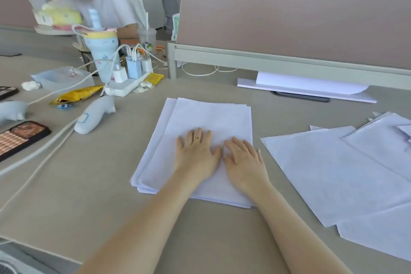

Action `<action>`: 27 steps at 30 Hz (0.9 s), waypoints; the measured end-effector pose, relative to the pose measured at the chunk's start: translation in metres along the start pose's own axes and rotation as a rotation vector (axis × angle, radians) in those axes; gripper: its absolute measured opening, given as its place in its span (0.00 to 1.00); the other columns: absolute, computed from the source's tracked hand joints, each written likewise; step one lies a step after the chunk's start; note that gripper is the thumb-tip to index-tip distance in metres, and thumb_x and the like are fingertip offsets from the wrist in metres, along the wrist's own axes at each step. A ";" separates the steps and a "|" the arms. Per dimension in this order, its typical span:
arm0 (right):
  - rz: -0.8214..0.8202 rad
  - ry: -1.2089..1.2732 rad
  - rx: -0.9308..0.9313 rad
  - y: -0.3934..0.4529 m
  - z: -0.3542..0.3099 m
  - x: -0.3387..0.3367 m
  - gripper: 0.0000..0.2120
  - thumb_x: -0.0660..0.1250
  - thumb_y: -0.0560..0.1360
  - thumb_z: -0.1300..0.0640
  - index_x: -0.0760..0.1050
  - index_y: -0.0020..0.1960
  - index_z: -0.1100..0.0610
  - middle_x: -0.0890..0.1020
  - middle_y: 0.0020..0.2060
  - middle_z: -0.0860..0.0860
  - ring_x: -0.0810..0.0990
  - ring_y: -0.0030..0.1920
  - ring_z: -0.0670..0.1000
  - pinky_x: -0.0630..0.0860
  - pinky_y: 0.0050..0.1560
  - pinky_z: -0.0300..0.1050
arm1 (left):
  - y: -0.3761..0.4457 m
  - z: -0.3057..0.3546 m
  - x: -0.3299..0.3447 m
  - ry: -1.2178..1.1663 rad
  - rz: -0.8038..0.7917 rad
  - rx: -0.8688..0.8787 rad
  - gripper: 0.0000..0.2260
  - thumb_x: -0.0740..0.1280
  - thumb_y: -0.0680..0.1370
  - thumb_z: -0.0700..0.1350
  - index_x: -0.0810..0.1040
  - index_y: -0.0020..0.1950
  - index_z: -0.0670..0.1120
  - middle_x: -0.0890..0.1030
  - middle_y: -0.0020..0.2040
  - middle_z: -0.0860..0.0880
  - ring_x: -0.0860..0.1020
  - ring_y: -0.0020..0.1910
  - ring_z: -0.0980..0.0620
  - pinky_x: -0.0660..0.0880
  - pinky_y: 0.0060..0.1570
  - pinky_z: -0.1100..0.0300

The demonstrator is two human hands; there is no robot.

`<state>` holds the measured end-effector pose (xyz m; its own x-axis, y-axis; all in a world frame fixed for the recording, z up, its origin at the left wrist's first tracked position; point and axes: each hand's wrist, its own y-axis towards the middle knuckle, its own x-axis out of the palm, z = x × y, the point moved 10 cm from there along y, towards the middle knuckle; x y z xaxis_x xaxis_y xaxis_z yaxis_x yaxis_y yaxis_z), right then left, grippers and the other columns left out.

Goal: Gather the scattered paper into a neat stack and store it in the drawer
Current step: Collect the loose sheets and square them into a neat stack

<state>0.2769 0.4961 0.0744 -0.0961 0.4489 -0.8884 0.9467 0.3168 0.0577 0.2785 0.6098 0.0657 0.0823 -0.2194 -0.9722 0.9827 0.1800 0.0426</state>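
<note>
Both hands lie flat with fingers straight, left hand (196, 149) beside right hand (243, 158), pressing the uneven paper stack (200, 118) mid-worktop (89, 184). Loose sheets (333, 176) at the right are not yet gathered; no drawer shows. Cables (44, 153) and a phone (20, 135) clutter the left.

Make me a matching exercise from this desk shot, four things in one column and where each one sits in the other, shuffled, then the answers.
Things:
1. paper stack
2. loose sheets
3. yellow snack wrapper
4. phone

Places:
A. at the desk's left edge
B. spread at the right
C. under both flat hands
D. in front of the power strip

Pairs: 1-C, 2-B, 3-D, 4-A. The left hand and right hand press the stack.
</note>
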 end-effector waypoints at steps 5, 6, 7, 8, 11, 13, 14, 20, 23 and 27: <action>0.016 0.059 -0.013 -0.001 0.000 -0.002 0.21 0.50 0.80 0.60 0.63 0.72 0.52 0.59 0.75 0.46 0.52 0.75 0.48 0.45 0.75 0.47 | -0.001 0.001 -0.002 0.013 0.003 0.001 0.25 0.47 0.80 0.58 0.54 0.76 0.50 0.53 0.78 0.49 0.50 0.76 0.50 0.48 0.72 0.48; 0.022 0.068 -0.013 0.000 0.002 -0.002 0.21 0.50 0.80 0.60 0.63 0.72 0.52 0.60 0.75 0.46 0.52 0.75 0.47 0.46 0.75 0.46 | 0.000 0.001 -0.002 0.008 0.003 0.004 0.26 0.47 0.80 0.58 0.53 0.76 0.49 0.53 0.78 0.49 0.49 0.77 0.49 0.48 0.72 0.48; 0.033 0.082 -0.013 0.001 0.004 -0.002 0.21 0.51 0.80 0.61 0.64 0.72 0.52 0.60 0.75 0.46 0.53 0.75 0.47 0.46 0.74 0.45 | 0.000 0.001 -0.001 0.008 0.001 0.005 0.26 0.47 0.80 0.58 0.53 0.76 0.49 0.52 0.78 0.49 0.49 0.77 0.49 0.48 0.73 0.47; 0.047 0.103 -0.013 0.000 0.006 -0.002 0.21 0.51 0.80 0.62 0.66 0.71 0.52 0.61 0.74 0.46 0.54 0.75 0.47 0.47 0.73 0.43 | -0.001 0.001 0.000 0.010 -0.002 0.006 0.26 0.47 0.80 0.58 0.53 0.76 0.49 0.52 0.78 0.49 0.49 0.77 0.49 0.48 0.73 0.47; 0.084 0.201 0.002 -0.004 0.012 -0.002 0.21 0.51 0.78 0.64 0.71 0.67 0.51 0.65 0.73 0.45 0.57 0.74 0.45 0.55 0.70 0.39 | -0.004 0.001 0.003 0.008 -0.014 0.003 0.26 0.47 0.81 0.57 0.53 0.77 0.49 0.52 0.78 0.49 0.49 0.77 0.49 0.47 0.73 0.47; 0.098 0.252 0.012 -0.005 0.014 -0.004 0.22 0.51 0.78 0.65 0.74 0.65 0.51 0.66 0.72 0.44 0.58 0.74 0.44 0.57 0.69 0.38 | -0.004 0.000 0.004 0.002 -0.025 -0.001 0.26 0.47 0.81 0.58 0.52 0.77 0.49 0.51 0.78 0.49 0.48 0.77 0.50 0.46 0.73 0.48; 0.106 0.268 0.014 -0.005 0.015 -0.005 0.22 0.51 0.78 0.66 0.75 0.64 0.50 0.67 0.71 0.43 0.58 0.74 0.44 0.58 0.68 0.37 | -0.003 0.001 0.003 -0.001 -0.022 0.000 0.26 0.47 0.81 0.58 0.52 0.77 0.49 0.51 0.78 0.49 0.48 0.77 0.50 0.46 0.73 0.48; 0.122 0.305 0.006 -0.003 0.016 -0.007 0.22 0.51 0.77 0.66 0.78 0.60 0.52 0.71 0.69 0.45 0.62 0.72 0.45 0.60 0.59 0.34 | -0.002 0.001 -0.001 0.010 -0.010 0.002 0.26 0.47 0.80 0.58 0.52 0.77 0.49 0.52 0.78 0.49 0.49 0.77 0.49 0.47 0.73 0.47; 0.122 0.314 0.000 -0.001 0.020 -0.006 0.21 0.52 0.77 0.66 0.78 0.59 0.53 0.71 0.68 0.45 0.64 0.71 0.46 0.62 0.59 0.35 | -0.001 0.002 0.000 0.014 -0.012 0.000 0.26 0.48 0.80 0.57 0.53 0.77 0.49 0.52 0.78 0.48 0.49 0.77 0.49 0.47 0.74 0.47; 0.117 0.355 -0.006 -0.001 0.025 -0.002 0.18 0.55 0.76 0.65 0.79 0.58 0.52 0.72 0.67 0.45 0.66 0.70 0.46 0.62 0.56 0.36 | -0.004 0.003 0.001 -0.016 -0.018 -0.006 0.26 0.48 0.80 0.57 0.53 0.77 0.49 0.52 0.78 0.48 0.49 0.77 0.49 0.47 0.74 0.47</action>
<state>0.2838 0.4741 0.0648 -0.0889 0.7441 -0.6622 0.9558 0.2507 0.1534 0.2751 0.6061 0.0651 0.0674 -0.2376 -0.9690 0.9830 0.1819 0.0237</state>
